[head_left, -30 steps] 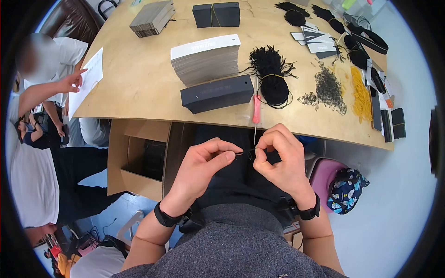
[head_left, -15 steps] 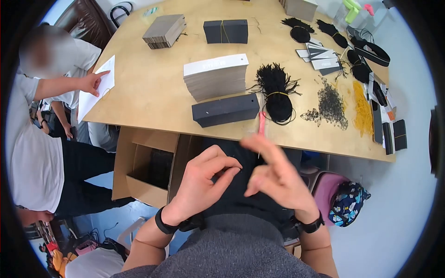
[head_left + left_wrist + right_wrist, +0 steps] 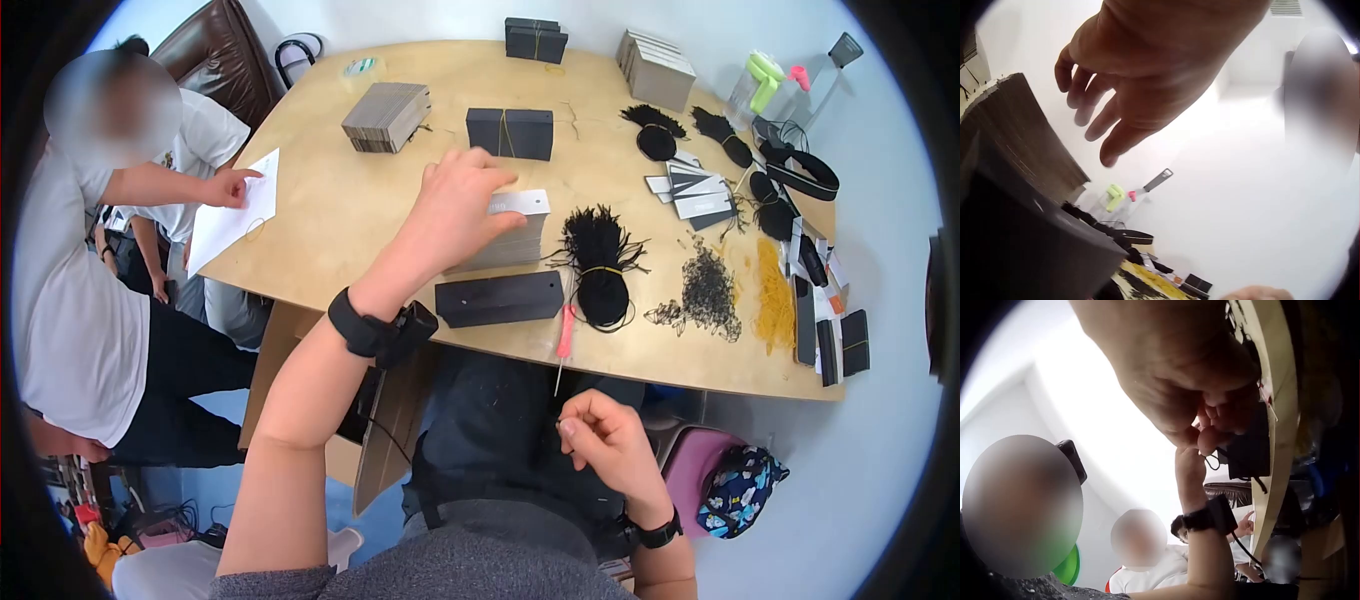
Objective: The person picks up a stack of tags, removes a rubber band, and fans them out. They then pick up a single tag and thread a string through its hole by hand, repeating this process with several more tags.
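My left hand (image 3: pixel 450 215) reaches over the stack of white-topped cards (image 3: pixel 525 202), which it partly hides. Its fingers are loosely bent, thumb apart, and hold nothing; in the left wrist view they hang above the thick grey card edges (image 3: pixel 1022 134). Just in front of that stack lies a block of black cards (image 3: pixel 500 300). Beyond the table's front edge, above the lap, my right hand (image 3: pixel 612 440) pinches a thin black cord (image 3: pixel 1265 485) between thumb and fingers. A pink-handled tool (image 3: pixel 566 335) with a thin metal shaft pokes out over the edge near it.
A banded bundle of black cords (image 3: pixel 603 295) lies right of the cards. Small dark metal pins (image 3: pixel 705 295) and yellow bands (image 3: pixel 774 300) are heaped farther right. An open cardboard box (image 3: pixel 385 450) stands below the edge. At left, a person's hand (image 3: pixel 232 188) points at paper (image 3: pixel 225 225).
My left hand has left the right hand and moved forward over the white-topped stack. The right hand swept up and away, then came back low, fingers pinched. The view has tilted up.
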Motion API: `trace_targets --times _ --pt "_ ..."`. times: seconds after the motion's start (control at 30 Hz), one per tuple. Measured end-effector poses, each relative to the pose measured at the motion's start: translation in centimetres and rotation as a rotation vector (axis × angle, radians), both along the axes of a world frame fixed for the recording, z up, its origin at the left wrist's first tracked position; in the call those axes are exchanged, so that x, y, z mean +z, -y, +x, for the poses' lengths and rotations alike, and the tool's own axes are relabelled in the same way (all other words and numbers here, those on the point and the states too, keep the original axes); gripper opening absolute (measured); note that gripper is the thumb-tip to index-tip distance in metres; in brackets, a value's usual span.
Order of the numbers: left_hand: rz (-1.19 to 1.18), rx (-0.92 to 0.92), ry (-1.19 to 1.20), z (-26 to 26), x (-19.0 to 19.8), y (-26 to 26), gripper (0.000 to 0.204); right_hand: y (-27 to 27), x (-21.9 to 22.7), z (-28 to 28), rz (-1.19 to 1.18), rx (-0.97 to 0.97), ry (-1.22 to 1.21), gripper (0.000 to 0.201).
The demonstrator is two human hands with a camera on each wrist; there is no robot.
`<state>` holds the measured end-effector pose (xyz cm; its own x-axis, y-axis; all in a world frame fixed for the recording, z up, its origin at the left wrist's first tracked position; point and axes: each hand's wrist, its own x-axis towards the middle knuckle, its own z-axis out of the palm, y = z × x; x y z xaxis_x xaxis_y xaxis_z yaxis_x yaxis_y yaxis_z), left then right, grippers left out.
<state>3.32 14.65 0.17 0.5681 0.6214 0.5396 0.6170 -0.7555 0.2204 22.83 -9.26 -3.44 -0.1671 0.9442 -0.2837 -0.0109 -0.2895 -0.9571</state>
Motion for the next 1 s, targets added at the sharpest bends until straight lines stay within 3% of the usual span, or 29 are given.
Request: trace_targets --times 0.03,0.1,0.23,0.43,0.6,1.0 --pt "0.008 -0.003 0.004 0.2 0.1 -0.3 0.033 0.3 -0.1 0.2 -0.001 0.003 0.014 0.012" --pt "-0.460 0.092 0.022 0.4 0.5 -0.5 0.037 0.7 -0.2 0.7 0.003 -0.004 0.020 0.011" --pt "-0.474 0.069 0.121 0.0 0.6 0.2 0.034 1.3 -1.1 0.9 0.004 0.008 0.004 0.010" --pt "-0.186 0.086 0.124 -0.8 2.2 3.3 0.033 1.3 -1.4 0.6 0.023 0.026 -0.003 0.010" --pt "-0.298 -0.079 0.045 -0.5 0.6 6.9 0.034 1.7 -1.8 0.7 0.028 0.037 0.003 0.010" --pt "-0.474 -0.044 0.101 0.1 -1.2 6.7 0.032 2.3 -1.9 0.7 0.012 0.021 -0.017 0.011"
